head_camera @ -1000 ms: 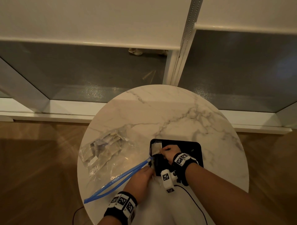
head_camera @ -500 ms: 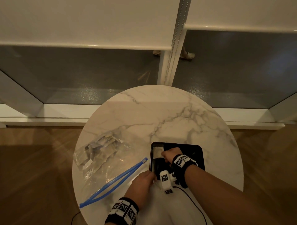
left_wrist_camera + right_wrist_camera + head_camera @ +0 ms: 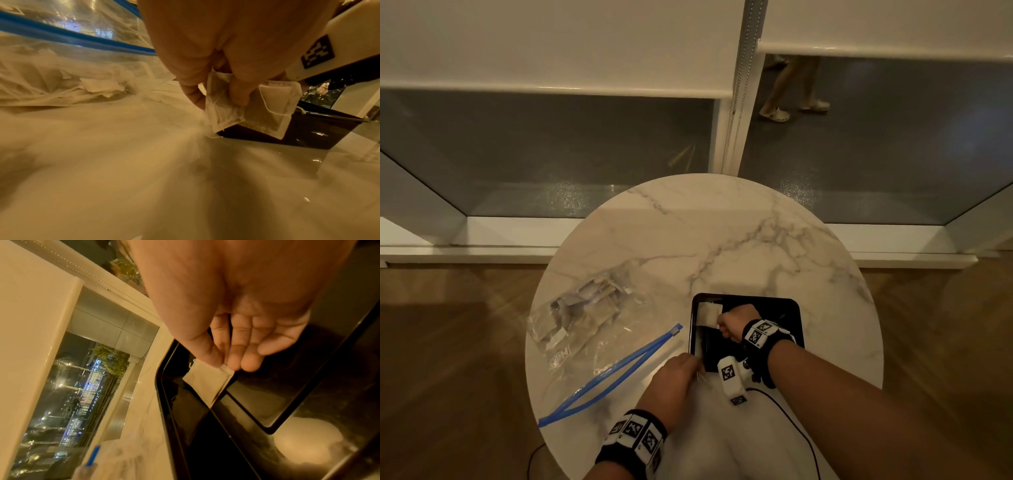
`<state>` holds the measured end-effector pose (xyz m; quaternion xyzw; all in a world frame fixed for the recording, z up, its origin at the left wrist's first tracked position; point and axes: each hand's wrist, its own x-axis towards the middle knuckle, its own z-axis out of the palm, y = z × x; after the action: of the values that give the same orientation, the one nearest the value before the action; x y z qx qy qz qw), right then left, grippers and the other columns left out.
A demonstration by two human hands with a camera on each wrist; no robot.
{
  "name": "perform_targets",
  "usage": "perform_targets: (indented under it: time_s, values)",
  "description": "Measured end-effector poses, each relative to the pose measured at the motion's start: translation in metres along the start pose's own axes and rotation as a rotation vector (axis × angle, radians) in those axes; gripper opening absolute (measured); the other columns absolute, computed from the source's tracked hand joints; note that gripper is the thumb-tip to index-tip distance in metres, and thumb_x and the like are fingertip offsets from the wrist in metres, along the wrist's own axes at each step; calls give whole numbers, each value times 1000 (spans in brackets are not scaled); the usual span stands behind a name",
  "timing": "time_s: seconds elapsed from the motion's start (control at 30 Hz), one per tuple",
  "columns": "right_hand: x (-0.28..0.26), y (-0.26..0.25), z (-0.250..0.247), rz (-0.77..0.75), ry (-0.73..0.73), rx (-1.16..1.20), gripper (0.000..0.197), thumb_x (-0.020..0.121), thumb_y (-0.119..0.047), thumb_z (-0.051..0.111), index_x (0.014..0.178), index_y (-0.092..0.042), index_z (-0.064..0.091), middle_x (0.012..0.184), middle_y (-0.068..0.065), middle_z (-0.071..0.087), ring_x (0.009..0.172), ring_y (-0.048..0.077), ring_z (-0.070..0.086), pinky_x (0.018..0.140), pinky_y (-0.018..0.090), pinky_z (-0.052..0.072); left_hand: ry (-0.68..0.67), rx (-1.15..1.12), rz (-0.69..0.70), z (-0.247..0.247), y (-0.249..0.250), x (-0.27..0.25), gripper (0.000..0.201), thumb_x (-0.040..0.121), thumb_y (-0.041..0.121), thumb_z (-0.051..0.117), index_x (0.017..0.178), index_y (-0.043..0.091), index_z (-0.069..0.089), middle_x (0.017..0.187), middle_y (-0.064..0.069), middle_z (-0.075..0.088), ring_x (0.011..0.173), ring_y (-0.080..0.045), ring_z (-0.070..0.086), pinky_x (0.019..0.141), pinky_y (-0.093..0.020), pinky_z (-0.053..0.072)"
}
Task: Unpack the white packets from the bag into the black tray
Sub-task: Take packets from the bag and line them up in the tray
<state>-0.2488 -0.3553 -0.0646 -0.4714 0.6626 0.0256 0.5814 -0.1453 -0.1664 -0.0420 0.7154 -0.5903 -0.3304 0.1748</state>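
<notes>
A black tray (image 3: 794, 315) sits on the round marble table, right of a clear bag (image 3: 599, 342) with a blue zip strip that holds several white packets (image 3: 582, 308). My right hand (image 3: 736, 322) is over the tray's far left corner and pinches a white packet (image 3: 207, 381) between thumb and forefinger, low in the tray (image 3: 257, 418). My left hand (image 3: 678, 377) hovers by the tray's near left corner, between bag mouth and tray, and grips two white tea-bag packets (image 3: 246, 110) with strings. The bag (image 3: 61, 81) lies to its left.
The marble table (image 3: 722, 240) stands against a low white window sill, with wooden floor on both sides. A white tagged device (image 3: 731, 377) with a black cable lies at the tray's near edge. Behind the glass, a person's legs (image 3: 787, 92) pass by.
The bag's blue strip has dropped away from my left hand, which drew back toward the tray's near corner with its packets. My right hand stays over the tray's far left corner.
</notes>
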Motion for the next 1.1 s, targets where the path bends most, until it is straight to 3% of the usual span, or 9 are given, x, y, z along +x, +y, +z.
perform_targets:
  time_s: [0.23,0.4,0.5,0.57,0.67,0.77,0.83,0.97,1.1]
  values:
    - [-4,-3,-1,-52,20,-80,21,80,-11,65,59,-10,63,58,5,62,55,20,61,47,23,45,15,-16,-18,1,1,0,18,97,19,49,107,33,57,107,16,56,98,-3,49,88,-12,36]
    - [-1,2,-2,-40,85,-96,17,74,-19,66,62,-7,67,63,8,68,58,24,65,58,31,54,38,-48,-19,0,4,-1,17,97,21,50,104,36,56,105,19,56,95,5,50,86,-11,38]
    - [4,9,-7,-56,114,-123,21,73,-30,61,67,-12,70,69,7,72,69,29,70,67,37,60,52,-60,-28,-1,5,-5,27,95,12,55,111,34,58,122,21,50,106,7,48,96,-9,38]
    - [1,11,-11,-91,122,-96,19,77,-25,60,68,-13,71,70,8,72,70,29,71,71,41,62,75,-75,-61,-2,5,-9,31,95,9,57,113,35,58,127,23,44,113,5,47,103,-13,39]
    - [-22,6,-18,-113,134,24,15,82,-13,58,74,-11,71,70,10,70,64,24,68,68,38,62,180,-166,-101,-8,11,-17,26,97,11,57,105,36,61,112,24,54,104,8,52,93,-13,44]
    - [-41,4,-24,-155,113,148,17,87,-6,56,76,-12,67,72,8,66,62,16,60,56,25,55,297,-339,-208,-17,16,-23,20,97,16,60,100,36,63,98,17,65,91,3,61,83,-23,54]
    - [-53,4,-26,-195,70,161,16,89,-6,56,79,-13,67,75,8,66,64,15,60,56,23,54,335,-483,-280,-21,20,-25,15,96,17,62,99,32,66,93,11,70,85,-3,66,81,-33,57]
    - [-76,5,-27,-287,-10,67,12,90,-13,58,95,-13,69,81,7,67,69,14,60,63,26,54,359,-721,-377,-29,30,-24,13,95,20,64,105,27,68,98,7,75,90,-10,70,86,-40,58]
    - [-109,7,-25,-345,-219,216,22,95,-22,60,103,-2,67,82,7,64,70,14,57,60,22,48,357,-975,-430,-33,40,-17,14,97,17,62,109,15,69,99,-9,76,92,-28,71,85,-46,59]
